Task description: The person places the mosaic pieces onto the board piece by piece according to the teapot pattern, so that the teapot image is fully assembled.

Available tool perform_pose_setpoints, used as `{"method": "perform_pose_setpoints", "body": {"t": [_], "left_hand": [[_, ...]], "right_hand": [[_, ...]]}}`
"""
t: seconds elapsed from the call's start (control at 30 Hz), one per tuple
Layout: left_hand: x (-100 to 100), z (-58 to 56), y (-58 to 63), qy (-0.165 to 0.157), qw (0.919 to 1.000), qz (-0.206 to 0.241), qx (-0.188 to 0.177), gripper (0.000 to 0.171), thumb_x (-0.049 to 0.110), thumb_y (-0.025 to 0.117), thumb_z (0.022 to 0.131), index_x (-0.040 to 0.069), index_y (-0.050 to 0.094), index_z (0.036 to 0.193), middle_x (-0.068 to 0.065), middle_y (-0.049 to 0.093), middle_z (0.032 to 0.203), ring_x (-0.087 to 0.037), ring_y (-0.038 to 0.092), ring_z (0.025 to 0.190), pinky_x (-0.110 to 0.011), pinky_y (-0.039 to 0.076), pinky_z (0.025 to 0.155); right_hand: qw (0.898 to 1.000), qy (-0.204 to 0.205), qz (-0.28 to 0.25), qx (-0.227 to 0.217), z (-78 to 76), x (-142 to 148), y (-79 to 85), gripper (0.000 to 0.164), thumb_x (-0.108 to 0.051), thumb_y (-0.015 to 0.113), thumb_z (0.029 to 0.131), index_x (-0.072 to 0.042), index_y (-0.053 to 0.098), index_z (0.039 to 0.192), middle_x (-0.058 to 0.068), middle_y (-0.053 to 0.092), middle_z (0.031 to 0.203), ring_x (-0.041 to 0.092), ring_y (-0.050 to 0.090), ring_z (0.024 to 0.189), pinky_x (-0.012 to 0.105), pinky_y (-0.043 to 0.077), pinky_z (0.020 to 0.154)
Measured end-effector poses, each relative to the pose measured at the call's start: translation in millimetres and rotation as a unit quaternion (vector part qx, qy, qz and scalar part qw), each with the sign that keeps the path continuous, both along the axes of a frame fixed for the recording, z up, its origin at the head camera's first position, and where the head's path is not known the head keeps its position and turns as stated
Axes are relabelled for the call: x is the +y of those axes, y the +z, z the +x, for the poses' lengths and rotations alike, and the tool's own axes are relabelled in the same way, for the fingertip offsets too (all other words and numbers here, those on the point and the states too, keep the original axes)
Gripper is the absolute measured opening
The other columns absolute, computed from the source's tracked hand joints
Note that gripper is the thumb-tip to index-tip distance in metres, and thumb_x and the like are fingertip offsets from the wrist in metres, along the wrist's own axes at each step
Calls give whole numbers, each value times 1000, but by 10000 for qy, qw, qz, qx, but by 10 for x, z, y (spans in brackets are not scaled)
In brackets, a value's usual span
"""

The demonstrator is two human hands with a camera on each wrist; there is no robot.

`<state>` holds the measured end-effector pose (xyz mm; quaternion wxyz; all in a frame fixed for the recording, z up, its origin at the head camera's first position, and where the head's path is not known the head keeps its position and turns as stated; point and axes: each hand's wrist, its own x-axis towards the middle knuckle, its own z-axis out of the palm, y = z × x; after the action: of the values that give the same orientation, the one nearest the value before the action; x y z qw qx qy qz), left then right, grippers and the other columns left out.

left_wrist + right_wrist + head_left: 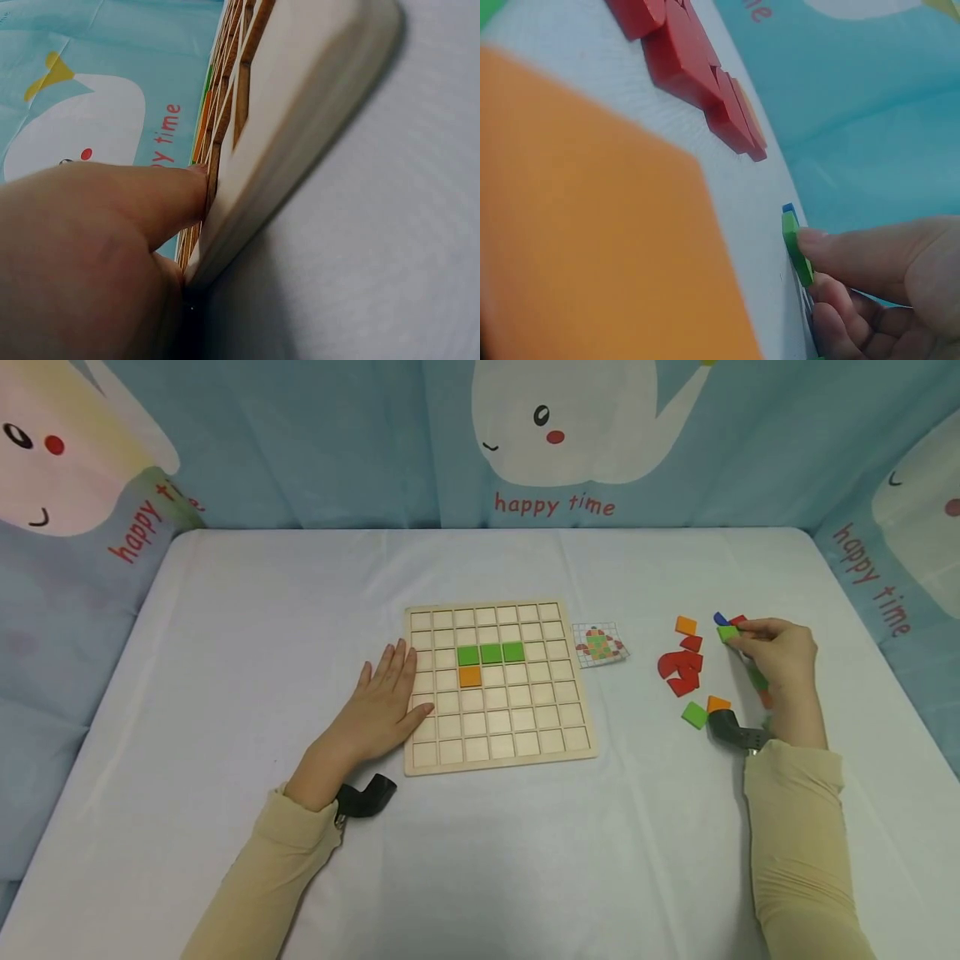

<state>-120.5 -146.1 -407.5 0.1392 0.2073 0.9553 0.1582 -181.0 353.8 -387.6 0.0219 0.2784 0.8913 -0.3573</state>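
My left hand [378, 706] lies with straight fingers on the left edge of a wooden grid board [501, 764], the thumb over its rim. On the board sit three green square tiles [491, 653] in a row, with an orange square tile [470, 677] below the leftmost. Out to the right, my right hand [783, 656] pinches a green square tile [798, 247] between thumb and fingers. A blue piece [720, 618] and a red piece [738, 620] are close to its fingertips. Further pieces are partly hidden under this hand.
A small pattern card [600, 645] lies right of the board. Several red pieces [682, 670], an orange tile [686, 625], another orange piece [718, 703] and a loose green tile [694, 715] lie between card and right hand. Black wrist cameras [367, 797] extend from both sleeves.
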Motion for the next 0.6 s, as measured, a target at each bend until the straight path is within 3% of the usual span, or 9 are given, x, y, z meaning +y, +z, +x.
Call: {"method": "perform_pose_setpoints", "body": {"t": [0.17, 0.4, 0.5, 0.6], "left_hand": [[-4, 2, 2, 1, 10000, 15, 25, 76, 37, 40, 100, -6, -1, 148, -21, -10, 154, -33, -11, 142, -54, -3, 111], [-10, 6, 4, -1, 10000, 4, 25, 76, 37, 40, 100, -6, -1, 148, -21, -10, 154, -33, -11, 142, -54, -3, 111], [-5, 5, 7, 1, 10000, 20, 14, 76, 37, 40, 100, -6, -1, 148, -21, -10, 154, -33, -11, 142, -54, -3, 111], [-6, 6, 10, 7, 10000, 26, 15, 76, 37, 40, 100, -6, -1, 148, -21, -10, 154, -33, -11, 142, -54, -3, 111]], "right_hand": [[9998, 150, 125, -43, 4, -16, 9, 60, -44, 61, 89, -3, 53, 131, -2, 50, 99, 12, 45, 82, 15, 39, 63], [9978, 455, 469, -87, -3, -37, -4, 60, -40, 59, 91, 0, 49, 136, 15, 51, 110, 21, 41, 88, 15, 35, 58], [9974, 538, 476, -26, 12, -38, 0, 57, -37, 60, 91, 1, 50, 132, 16, 51, 111, 21, 42, 89, 16, 36, 61], [9978, 550, 355, 98, 19, -46, 8, 49, -34, 63, 90, 0, 52, 124, 8, 54, 103, 17, 46, 87, 14, 38, 63]]}}
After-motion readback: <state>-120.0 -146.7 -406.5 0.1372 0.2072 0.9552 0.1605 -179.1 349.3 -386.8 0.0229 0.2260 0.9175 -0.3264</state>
